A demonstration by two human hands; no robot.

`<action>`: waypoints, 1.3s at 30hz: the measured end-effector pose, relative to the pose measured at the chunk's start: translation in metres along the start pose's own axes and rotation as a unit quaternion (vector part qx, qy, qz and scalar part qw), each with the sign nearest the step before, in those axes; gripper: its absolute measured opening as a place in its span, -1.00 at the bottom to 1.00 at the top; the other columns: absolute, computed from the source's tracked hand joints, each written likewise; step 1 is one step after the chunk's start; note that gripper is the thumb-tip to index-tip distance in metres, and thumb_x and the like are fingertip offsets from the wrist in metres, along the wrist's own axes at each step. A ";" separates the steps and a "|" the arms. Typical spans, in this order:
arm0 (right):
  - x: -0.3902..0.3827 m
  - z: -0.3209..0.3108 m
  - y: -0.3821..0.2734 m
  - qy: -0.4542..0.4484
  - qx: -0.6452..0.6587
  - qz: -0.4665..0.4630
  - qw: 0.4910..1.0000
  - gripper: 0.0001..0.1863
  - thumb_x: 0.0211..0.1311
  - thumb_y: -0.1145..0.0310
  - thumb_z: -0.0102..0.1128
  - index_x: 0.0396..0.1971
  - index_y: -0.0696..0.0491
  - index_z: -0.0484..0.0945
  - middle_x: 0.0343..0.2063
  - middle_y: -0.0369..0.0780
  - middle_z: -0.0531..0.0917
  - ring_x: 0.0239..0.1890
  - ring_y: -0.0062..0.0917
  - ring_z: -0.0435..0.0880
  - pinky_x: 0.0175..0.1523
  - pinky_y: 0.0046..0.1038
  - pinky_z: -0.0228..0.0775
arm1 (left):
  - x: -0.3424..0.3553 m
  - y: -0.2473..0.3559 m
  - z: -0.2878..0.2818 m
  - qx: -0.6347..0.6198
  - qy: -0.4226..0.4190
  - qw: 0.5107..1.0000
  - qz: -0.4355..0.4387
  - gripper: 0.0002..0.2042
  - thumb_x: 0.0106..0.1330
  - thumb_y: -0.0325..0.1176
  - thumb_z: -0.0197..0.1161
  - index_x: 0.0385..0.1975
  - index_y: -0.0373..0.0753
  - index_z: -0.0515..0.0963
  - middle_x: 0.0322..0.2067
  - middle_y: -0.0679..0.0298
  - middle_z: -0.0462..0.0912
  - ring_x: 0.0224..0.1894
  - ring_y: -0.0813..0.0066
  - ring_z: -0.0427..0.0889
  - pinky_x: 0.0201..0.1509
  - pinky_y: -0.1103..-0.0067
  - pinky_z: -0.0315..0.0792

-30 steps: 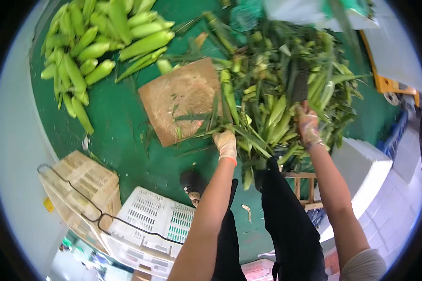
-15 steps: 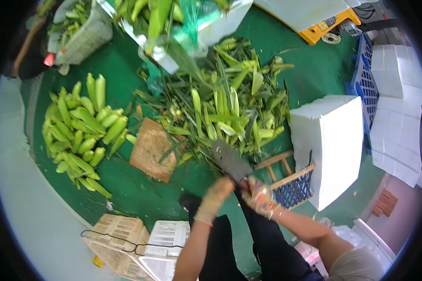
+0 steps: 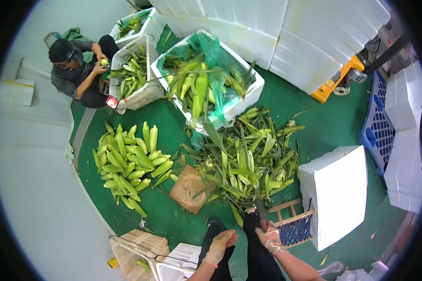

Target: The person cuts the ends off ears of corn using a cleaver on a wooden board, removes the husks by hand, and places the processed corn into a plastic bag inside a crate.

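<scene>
Gloved hands [image 3: 244,240] near leafy green husk heap [image 3: 248,164]

Single head-worn fisheye view, high above, facing down at green floor [image 3: 323,126]; own gloved hands near bottom edge, white foam boxes [image 3: 286,33] far top. No second view.

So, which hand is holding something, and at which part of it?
The right hand grips a dark cleaver by its handle, blade up. The left hand seems empty.

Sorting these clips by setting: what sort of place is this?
Likely a produce packing or sorting area: a pile of trimmed corn ears on green flooring, a heap of husks, and stacked white foam boxes.
</scene>
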State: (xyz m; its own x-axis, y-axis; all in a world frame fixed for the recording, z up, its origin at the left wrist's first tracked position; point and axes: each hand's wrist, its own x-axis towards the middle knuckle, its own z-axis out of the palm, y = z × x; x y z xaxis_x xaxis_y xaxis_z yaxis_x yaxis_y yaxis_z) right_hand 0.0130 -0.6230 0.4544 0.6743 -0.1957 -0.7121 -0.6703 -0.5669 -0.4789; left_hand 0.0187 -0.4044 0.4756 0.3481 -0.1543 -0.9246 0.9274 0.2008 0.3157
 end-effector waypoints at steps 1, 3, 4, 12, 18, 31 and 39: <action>0.002 -0.010 0.007 0.008 0.004 0.014 1.000 -0.49 0.07 0.07 0.20 -0.09 0.14 0.45 -0.29 0.04 0.64 -0.18 -0.01 0.62 -0.09 -0.18 0.45 | -0.007 -0.004 -0.003 -0.097 -0.022 0.995 -0.018 -0.61 0.35 -0.17 0.17 0.03 -0.34 0.48 -0.13 0.10 0.64 -0.10 0.32 0.63 0.05 0.46 0.47; -0.007 -0.039 0.012 0.009 0.010 0.076 0.997 -0.51 0.03 0.16 0.24 -0.10 0.18 0.48 -0.25 0.04 0.64 -0.15 -0.09 0.63 -0.06 -0.25 0.44 | -0.018 -0.031 -0.012 -0.279 -0.084 0.954 -0.071 -0.58 0.31 -0.18 0.22 0.03 -0.37 0.47 -0.13 0.07 0.63 -0.08 0.23 0.62 0.08 0.38 0.45; -0.006 -0.049 0.012 -0.008 0.012 0.128 0.992 -0.53 0.01 0.22 0.27 -0.11 0.20 0.49 -0.24 0.02 0.65 -0.13 -0.16 0.64 -0.05 -0.31 0.45 | -0.025 -0.041 -0.011 -0.310 -0.078 0.941 -0.109 -0.53 0.30 -0.14 0.23 0.06 -0.37 0.45 -0.09 0.05 0.61 -0.02 0.20 0.58 0.13 0.35 0.42; -0.090 -0.044 0.097 -0.002 -0.113 0.249 0.962 -0.56 0.01 0.19 0.26 -0.19 0.21 0.50 -0.38 -0.05 0.65 -0.33 -0.29 0.65 -0.24 -0.34 0.48 | -0.047 -0.096 -0.053 -0.300 -0.083 0.935 -0.170 -0.54 0.29 -0.12 0.24 0.05 -0.33 0.46 -0.13 0.11 0.63 -0.04 0.26 0.60 0.11 0.39 0.43; -0.147 -0.010 0.176 -0.107 -0.097 0.309 0.940 -0.47 0.23 0.37 0.26 0.18 0.15 0.36 0.04 -0.30 0.57 -0.01 -0.67 0.49 0.09 -0.61 0.31 | -0.054 -0.029 -0.099 -0.422 -0.144 0.887 -0.122 -0.58 0.32 -0.11 0.19 0.05 -0.26 0.45 -0.13 0.18 0.62 -0.07 0.31 0.60 0.06 0.41 0.45; -0.115 0.040 -0.127 -0.136 -0.129 0.109 0.976 -0.53 0.24 0.27 0.19 0.11 0.12 0.42 -0.05 -0.26 0.60 -0.08 -0.61 0.53 0.03 -0.55 0.35 | -0.106 0.021 -0.220 -0.491 -0.075 0.867 0.039 -0.56 0.35 -0.09 0.11 0.04 -0.32 0.46 -0.10 0.03 0.60 -0.03 0.10 0.56 0.13 0.27 0.40; -0.108 -0.001 -0.150 -0.136 -0.186 0.080 0.970 -0.55 0.24 0.20 0.14 0.07 0.11 0.45 -0.11 -0.24 0.61 -0.11 -0.58 0.55 -0.02 -0.51 0.37 | -0.174 -0.070 -0.299 -0.228 0.281 0.921 -0.142 -0.59 0.28 -0.12 0.15 -0.10 -0.39 0.51 -0.22 0.04 0.67 -0.23 0.24 0.68 -0.15 0.40 0.56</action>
State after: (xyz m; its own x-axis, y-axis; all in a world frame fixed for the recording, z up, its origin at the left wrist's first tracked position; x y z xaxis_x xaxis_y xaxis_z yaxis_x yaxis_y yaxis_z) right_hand 0.0412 -0.5171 0.6038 0.4304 -0.1159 -0.8952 -0.5676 -0.8059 -0.1685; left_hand -0.1482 -0.1023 0.5508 -0.1448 0.2358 -0.9609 0.7712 0.6353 0.0397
